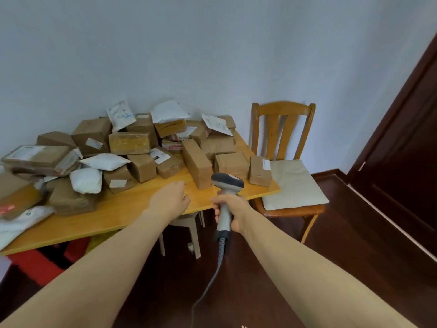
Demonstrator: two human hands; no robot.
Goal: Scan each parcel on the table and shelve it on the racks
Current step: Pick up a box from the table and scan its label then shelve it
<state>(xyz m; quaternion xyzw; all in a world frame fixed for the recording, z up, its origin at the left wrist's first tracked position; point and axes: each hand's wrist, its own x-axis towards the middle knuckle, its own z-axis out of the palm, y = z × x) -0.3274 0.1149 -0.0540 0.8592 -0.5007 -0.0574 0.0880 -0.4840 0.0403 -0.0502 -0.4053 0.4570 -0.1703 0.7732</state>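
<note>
A wooden table (132, 209) carries a heap of several brown cardboard parcels and white mailer bags. A long brown box (196, 163) lies nearest my hands, and a small labelled box (260, 170) stands at the table's right corner. My right hand (230, 209) grips the handle of a grey corded barcode scanner (226, 185), its head raised toward the boxes. My left hand (171, 197) hovers over the table's front edge, holding nothing, fingers loosely curled, just left of the long box. No racks are in view.
A wooden chair (283, 129) with a pale cushion (293, 185) stands right of the table. A plastic stool (186, 233) sits under the table, and red items (35, 263) lie below left. A dark door (406, 147) is at the right. The floor is dark wood.
</note>
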